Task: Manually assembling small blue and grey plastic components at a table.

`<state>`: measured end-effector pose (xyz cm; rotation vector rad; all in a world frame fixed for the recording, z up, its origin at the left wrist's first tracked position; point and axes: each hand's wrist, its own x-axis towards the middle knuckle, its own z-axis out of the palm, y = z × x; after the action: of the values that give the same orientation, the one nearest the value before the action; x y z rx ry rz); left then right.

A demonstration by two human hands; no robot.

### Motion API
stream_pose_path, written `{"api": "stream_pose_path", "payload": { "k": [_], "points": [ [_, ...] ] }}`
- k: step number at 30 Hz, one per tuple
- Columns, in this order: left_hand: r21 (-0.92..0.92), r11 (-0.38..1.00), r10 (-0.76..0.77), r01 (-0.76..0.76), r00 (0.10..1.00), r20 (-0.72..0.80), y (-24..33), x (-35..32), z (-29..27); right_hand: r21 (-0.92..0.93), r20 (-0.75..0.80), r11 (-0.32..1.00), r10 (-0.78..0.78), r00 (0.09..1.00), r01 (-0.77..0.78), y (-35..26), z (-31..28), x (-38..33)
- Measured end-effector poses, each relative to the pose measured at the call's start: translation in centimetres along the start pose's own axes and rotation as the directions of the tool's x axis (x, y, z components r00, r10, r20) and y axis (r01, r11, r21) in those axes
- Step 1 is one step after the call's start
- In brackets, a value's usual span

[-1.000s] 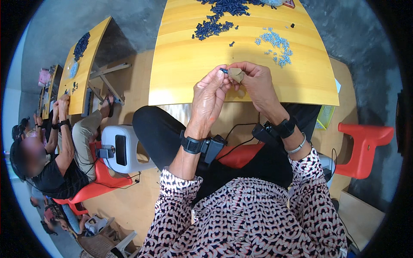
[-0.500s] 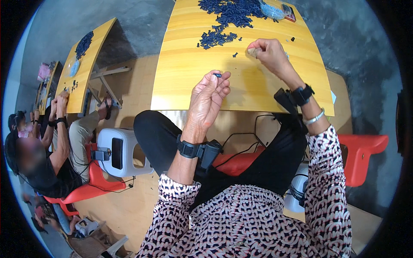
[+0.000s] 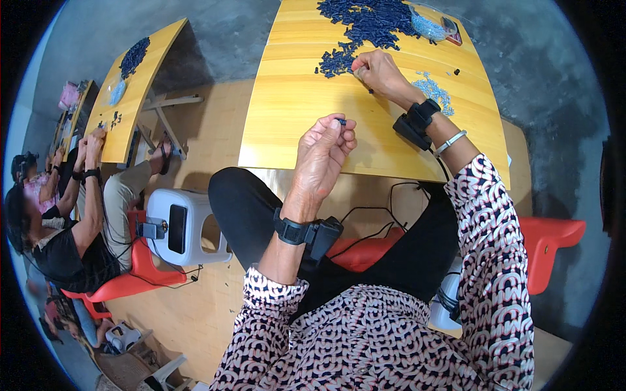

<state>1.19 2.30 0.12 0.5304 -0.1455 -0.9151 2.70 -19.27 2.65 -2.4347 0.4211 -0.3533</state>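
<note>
Over the near edge of the yellow wooden table, my left hand is closed, palm up. Between its thumb and fingertips it pinches a small dark blue plastic piece. My right hand reaches over the table, fingers pressed together just right of a small cluster of dark pieces. Whatever those fingers may hold is too small to make out. A single dark piece lies below this hand. Right of the right wrist, small light blue pieces are spread on the tabletop.
A large heap of dark pieces covers the far part of the table. Beside it lie a clear bag of light blue pieces and a flat dark-and-red object. On the left, a person sits at another yellow table, near a white stool.
My right hand has moved left, to the small dark cluster, uncovering the light blue pieces. The left hand keeps its dark piece, and the view has shifted slightly.
</note>
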Motion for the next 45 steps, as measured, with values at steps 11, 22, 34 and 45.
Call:
{"api": "stream_pose_path", "payload": {
  "k": [11, 22, 34, 45],
  "points": [
    [0.027, 0.999, -0.03, 0.029, 0.999, 0.026, 0.6, -0.4, 0.3, -0.133, -0.025, 0.985, -0.116, 0.993, 0.112, 1.0, 0.7, 0.5],
    [-0.023, 1.0, 0.016, -0.016, 1.0, 0.021, 0.4, 0.2, -0.5, -0.094, 0.021, 0.993, -0.075, 0.997, 0.077, -1.4, -1.1, -2.0],
    [-0.037, 0.999, 0.037, -0.038, 0.999, -0.039, 0.1, 0.9, -0.7, 0.294, -0.108, 0.941, -0.143, 0.984, 0.169, -4.9, -1.2, -9.0],
    [-0.094, 0.996, 0.001, 0.002, 0.999, 0.033, -0.5, 1.3, -0.9, 0.395, -0.212, 0.893, -0.142, 0.967, 0.218, -4.7, -0.1, -10.9]
  ]
}}
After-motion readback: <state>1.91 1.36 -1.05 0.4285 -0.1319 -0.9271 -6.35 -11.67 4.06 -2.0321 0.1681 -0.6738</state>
